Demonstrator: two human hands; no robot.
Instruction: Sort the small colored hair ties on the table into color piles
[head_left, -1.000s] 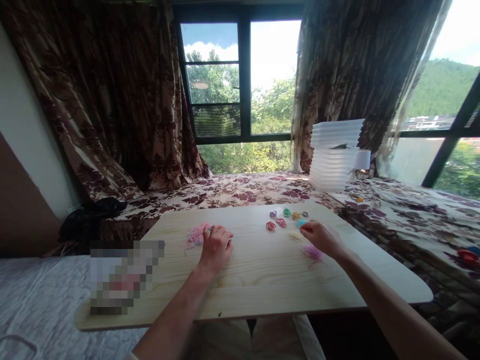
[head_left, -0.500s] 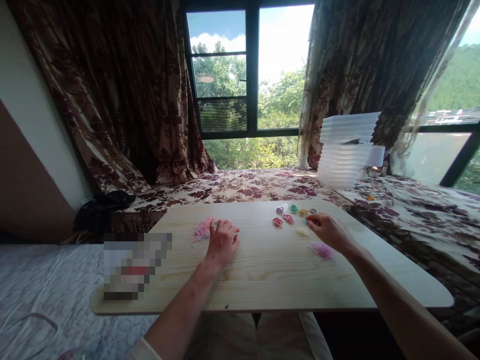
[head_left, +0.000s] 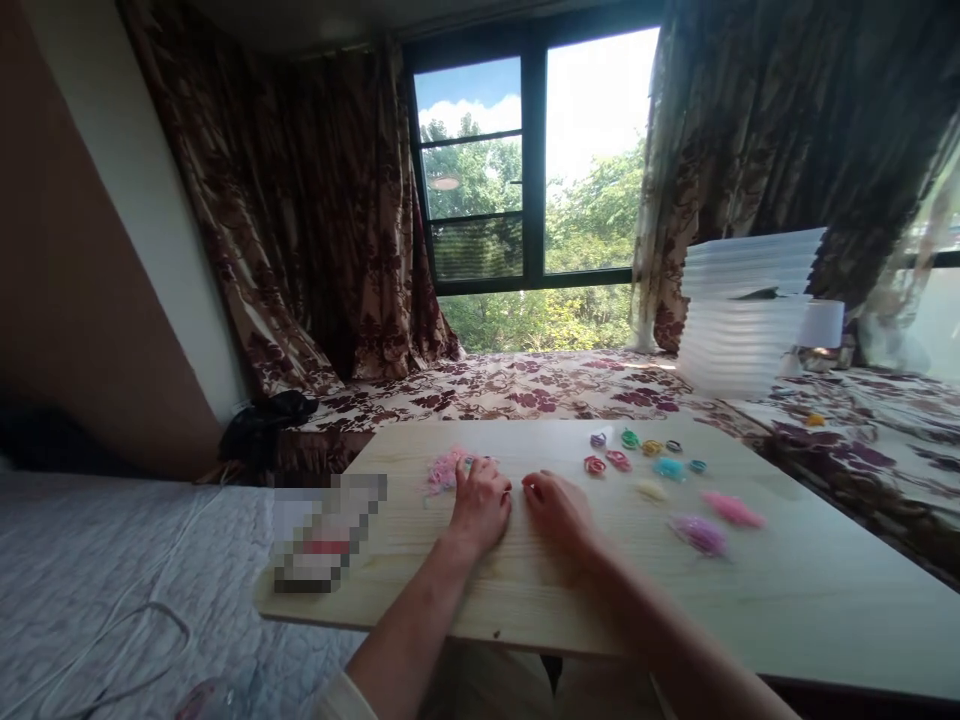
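Note:
My left hand [head_left: 482, 508] rests on the table at the right edge of a loose pile of mostly pink small rubber bands [head_left: 448, 470]. Its fingers are bent down and closed; whatever they hold is too small to make out. Just to its right, with a narrow gap between, is my right hand [head_left: 559, 512], its fingers curled into a pinch. Anything between those fingertips is hidden. Sorted clusters lie right of my hands: purple [head_left: 598, 440], green [head_left: 629, 439], yellow [head_left: 652, 448], red [head_left: 595, 465], light blue [head_left: 669, 468], cream [head_left: 651, 490], lilac [head_left: 699, 535] and bright pink [head_left: 733, 510].
The pale wooden table [head_left: 420, 600] has a pixelated item [head_left: 330, 540] at its left edge. Behind it, a floral-covered ledge [head_left: 495, 385] carries a stack of white corrugated sheets [head_left: 742, 340] and a small white lamp [head_left: 821, 325]. A bed [head_left: 150, 570] with a cable is at left.
My right hand has moved left from the sorted clusters to beside my left hand, uncovering the light blue and bright pink clusters. My left hand stays at the pile. The view has turned left.

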